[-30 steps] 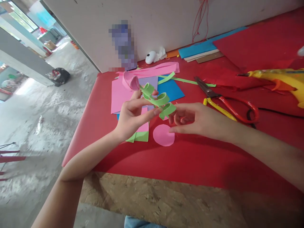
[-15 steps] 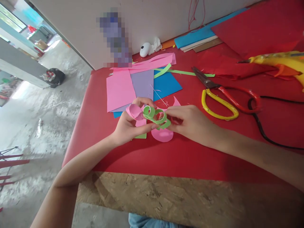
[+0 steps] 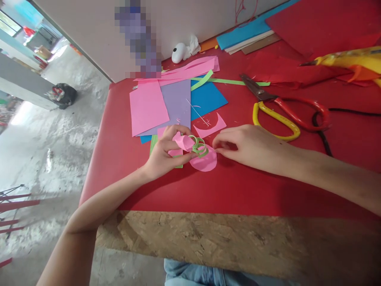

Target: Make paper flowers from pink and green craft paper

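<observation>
My left hand (image 3: 163, 153) pinches a paper flower: a rolled pink bud (image 3: 182, 141) joined to a curled green paper strip (image 3: 199, 146). It holds the piece low, just above a pink paper circle (image 3: 206, 162) lying on the red table (image 3: 226, 190). My right hand (image 3: 247, 145) rests on the table just right of the circle, fingers curled together at its edge; I cannot make out anything between them. A pink crescent offcut (image 3: 210, 126) lies just behind the green coil.
Pink, purple and blue paper sheets (image 3: 175, 104) lie behind my hands. Red-and-yellow scissors (image 3: 284, 115) sit to the right, with a black cable (image 3: 323, 137) beside them. A yellow glue gun (image 3: 354, 63) lies far right. Stacked coloured sheets (image 3: 253, 33) lean by the wall.
My left hand has lowered the paper flower from mid-air down to the pink circle. The green strip is now coiled tighter. My right hand has let go of the strip and dropped to the table.
</observation>
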{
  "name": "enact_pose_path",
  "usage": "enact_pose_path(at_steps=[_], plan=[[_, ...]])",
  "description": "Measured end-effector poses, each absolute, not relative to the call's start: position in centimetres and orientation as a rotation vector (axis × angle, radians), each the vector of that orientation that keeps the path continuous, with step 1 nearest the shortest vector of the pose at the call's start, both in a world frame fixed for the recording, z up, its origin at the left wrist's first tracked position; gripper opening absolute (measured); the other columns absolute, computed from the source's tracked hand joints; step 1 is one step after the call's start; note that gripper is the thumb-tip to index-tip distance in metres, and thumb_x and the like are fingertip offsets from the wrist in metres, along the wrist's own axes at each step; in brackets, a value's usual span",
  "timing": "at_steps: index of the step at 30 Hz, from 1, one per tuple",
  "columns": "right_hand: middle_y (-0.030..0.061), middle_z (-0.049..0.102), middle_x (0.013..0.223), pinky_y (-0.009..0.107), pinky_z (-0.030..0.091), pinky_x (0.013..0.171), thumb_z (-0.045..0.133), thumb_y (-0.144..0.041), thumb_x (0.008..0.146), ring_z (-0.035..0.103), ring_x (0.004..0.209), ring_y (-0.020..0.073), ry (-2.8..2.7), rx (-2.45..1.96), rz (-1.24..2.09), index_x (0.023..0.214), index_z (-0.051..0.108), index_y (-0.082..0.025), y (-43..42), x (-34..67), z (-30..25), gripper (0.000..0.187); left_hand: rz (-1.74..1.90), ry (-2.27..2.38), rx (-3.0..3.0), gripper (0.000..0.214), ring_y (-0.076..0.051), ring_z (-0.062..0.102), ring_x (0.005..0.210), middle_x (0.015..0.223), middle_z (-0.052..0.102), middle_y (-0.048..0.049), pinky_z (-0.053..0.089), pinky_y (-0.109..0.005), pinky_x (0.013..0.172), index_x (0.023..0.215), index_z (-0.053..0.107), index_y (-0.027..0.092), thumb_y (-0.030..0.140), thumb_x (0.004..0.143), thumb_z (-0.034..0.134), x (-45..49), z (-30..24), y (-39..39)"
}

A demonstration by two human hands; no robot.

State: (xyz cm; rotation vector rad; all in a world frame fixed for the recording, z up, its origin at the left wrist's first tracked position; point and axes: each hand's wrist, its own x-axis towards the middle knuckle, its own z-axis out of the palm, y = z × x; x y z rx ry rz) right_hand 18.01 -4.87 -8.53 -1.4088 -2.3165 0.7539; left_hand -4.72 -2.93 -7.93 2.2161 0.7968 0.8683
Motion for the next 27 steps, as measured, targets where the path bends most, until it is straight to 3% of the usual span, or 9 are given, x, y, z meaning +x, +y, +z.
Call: enact_pose_path(at_steps=[4,7,27], plan=[[-0.0002,0.063,0.076,0.021,0.026,0.056,0.050,-0.022,0.086,0.050,0.062,0.0070,-2.380,-1.242,0.472,0.083,0.067,-0.019,-6.4,18.6,-9.7,0.017,0.868,0.766,2.350,0.013,-0.017,0.056,0.090,0.093,0.058,-0.0039,0.048,-0.037,0.080,0.068,0.062,0.021,0.020,0.078,0.070,-4.6,-8.4,-3.0],[0.0005,0.061,0.071,0.022,0.028,0.056,0.045,-0.023,0.092,0.051,0.063,0.0079,-2.433,-1.081,0.238,0.083,0.068,-0.019,-7.3,18.7,-10.5,0.026,0.866,0.751,2.410,0.005,-0.016,0.056,0.089,0.092,0.059,-0.0040,0.048,-0.035,0.076,0.076,0.066,0.023,0.022,0.079,0.070,-4.5,-8.8,-2.9],[0.0000,0.063,0.070,0.025,0.032,0.056,0.044,-0.022,0.092,0.054,0.062,0.0085,-2.443,-1.028,0.106,0.082,0.069,-0.019,-8.0,18.6,-11.2,0.028,0.844,0.720,2.443,0.011,-0.016,0.052,0.086,0.093,0.060,-0.0032,0.044,-0.033,0.073,0.076,0.060,0.022,0.015,0.076,0.069,-4.3,-9.3,-3.1]])
